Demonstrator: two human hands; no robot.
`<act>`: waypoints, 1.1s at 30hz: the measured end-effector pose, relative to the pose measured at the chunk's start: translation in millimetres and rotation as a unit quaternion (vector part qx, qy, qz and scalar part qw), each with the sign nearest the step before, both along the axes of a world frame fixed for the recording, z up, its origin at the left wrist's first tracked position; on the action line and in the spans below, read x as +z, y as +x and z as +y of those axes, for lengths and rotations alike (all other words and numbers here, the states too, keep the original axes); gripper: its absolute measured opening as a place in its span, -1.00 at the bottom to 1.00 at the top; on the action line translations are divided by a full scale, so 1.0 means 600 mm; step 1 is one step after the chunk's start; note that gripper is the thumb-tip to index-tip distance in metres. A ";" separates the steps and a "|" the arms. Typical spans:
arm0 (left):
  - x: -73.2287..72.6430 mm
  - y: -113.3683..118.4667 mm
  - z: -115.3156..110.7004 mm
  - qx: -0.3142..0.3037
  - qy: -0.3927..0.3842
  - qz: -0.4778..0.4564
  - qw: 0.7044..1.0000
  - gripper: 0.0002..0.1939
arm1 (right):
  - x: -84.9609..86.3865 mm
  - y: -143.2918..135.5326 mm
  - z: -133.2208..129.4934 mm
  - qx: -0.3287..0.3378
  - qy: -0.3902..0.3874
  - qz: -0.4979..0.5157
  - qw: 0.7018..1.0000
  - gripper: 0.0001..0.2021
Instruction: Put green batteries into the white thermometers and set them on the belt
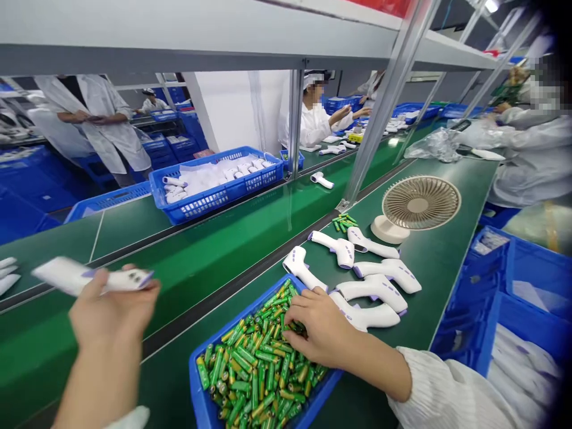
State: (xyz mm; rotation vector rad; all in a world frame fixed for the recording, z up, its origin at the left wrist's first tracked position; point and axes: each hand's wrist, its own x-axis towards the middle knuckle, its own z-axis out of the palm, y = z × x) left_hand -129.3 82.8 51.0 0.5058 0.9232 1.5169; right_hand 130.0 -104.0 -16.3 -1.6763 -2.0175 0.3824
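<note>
My left hand (109,310) is closed around a white and purple handheld infrared thermometer (65,275), held up over the green belt at the left and slightly blurred. Its underside rests across my palm. At the upper right edge of a blue basket (195,372), my right hand (319,325) has its fingers curled down onto green and gold batteries (254,369). Its fingertips are partly hidden among them. Just beyond that hand, several more white thermometers (386,274) lie on the dark green bench, some overlapping.
A small pile of batteries (344,223) and a beige fan (420,202) sit farther along the bench. One thermometer (322,180) lies on the belt (214,229). Across it stands a blue crate (218,196) of white parts. A metal post (379,107) rises at the belt's edge. Co-workers (313,119) sit beyond.
</note>
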 end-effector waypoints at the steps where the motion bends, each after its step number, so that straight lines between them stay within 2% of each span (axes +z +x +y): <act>1: 0.003 0.029 -0.022 -0.013 0.012 -0.037 0.999 -0.88 | 0.006 0.003 -0.003 0.013 -0.003 0.051 0.999 -0.91; 3: 0.006 0.093 -0.073 -0.066 0.001 -0.084 0.994 -0.84 | 0.022 0.009 -0.001 0.031 0.020 0.167 0.985 -0.97; 4: 0.004 0.123 -0.097 -0.093 -0.016 -0.103 0.990 -0.80 | 0.031 0.010 0.004 0.032 0.056 0.220 0.973 -0.95; 6: -0.008 0.173 -0.133 -0.125 -0.050 -0.111 0.985 -0.75 | 0.046 0.005 0.023 0.034 0.161 0.291 0.942 -0.80; 8: -0.028 0.200 -0.150 -0.135 -0.071 -0.100 0.983 -0.72 | 0.054 -0.007 0.047 0.058 0.260 0.316 0.911 -0.68; 10: -0.046 0.208 -0.154 -0.135 -0.088 -0.091 0.983 -0.70 | 0.052 -0.023 0.069 0.099 0.305 0.312 0.894 -0.63; 12: -0.057 0.206 -0.152 -0.134 -0.111 -0.097 0.980 -0.67 | 0.045 -0.036 0.085 0.120 0.327 0.281 0.894 -0.63; 19: -0.070 0.200 -0.151 -0.170 -0.143 -0.147 0.964 -0.66 | 0.021 -0.031 0.094 0.114 0.397 0.168 0.895 -0.63; 21: -0.072 0.200 -0.152 -0.176 -0.153 -0.154 0.960 -0.66 | 0.021 -0.026 0.092 0.125 0.376 0.151 0.906 -0.66; 24: -0.070 0.196 -0.150 -0.179 -0.147 -0.179 0.956 -0.67 | 0.025 -0.019 0.087 0.135 0.277 0.151 0.939 -0.74; 28: -0.063 0.182 -0.142 -0.152 -0.112 -0.232 0.954 -0.66 | 0.030 -0.010 0.079 0.029 0.236 0.214 0.948 -0.72; 29: -0.063 0.178 -0.139 -0.135 -0.105 -0.235 0.957 -0.66 | 0.029 -0.010 0.078 0.027 0.212 0.188 0.959 -0.76; 31: -0.065 0.172 -0.135 -0.108 -0.095 -0.231 0.962 -0.68 | 0.023 -0.014 0.077 0.080 0.126 0.071 0.986 -0.85; 33: -0.068 0.170 -0.133 -0.098 -0.094 -0.224 0.965 -0.70 | 0.014 -0.023 0.077 0.132 0.040 -0.051 0.989 -0.89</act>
